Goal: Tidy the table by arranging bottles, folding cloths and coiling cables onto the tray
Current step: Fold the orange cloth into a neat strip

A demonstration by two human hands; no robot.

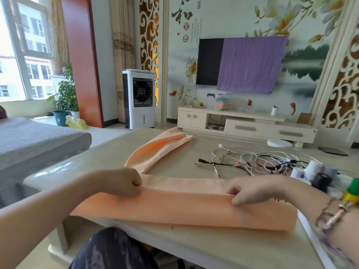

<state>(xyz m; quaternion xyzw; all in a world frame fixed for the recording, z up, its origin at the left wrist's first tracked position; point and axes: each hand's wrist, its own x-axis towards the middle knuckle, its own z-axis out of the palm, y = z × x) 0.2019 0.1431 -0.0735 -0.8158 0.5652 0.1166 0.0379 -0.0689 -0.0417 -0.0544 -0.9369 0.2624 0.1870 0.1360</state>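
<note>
A long peach cloth lies folded lengthwise across the near edge of the table. Its far part bends away and runs toward the table's far side. My left hand pinches the cloth's upper fold at the left. My right hand pinches the same fold further right. A tangle of white and black cables lies on the table beyond my right hand. Several bottles stand at the right edge, among them a green and yellow one. A white tray edge shows under my right forearm.
A grey sofa stands to the left of the table. A white air cooler and a low TV cabinet stand against the far wall. My knee is below the table's front edge.
</note>
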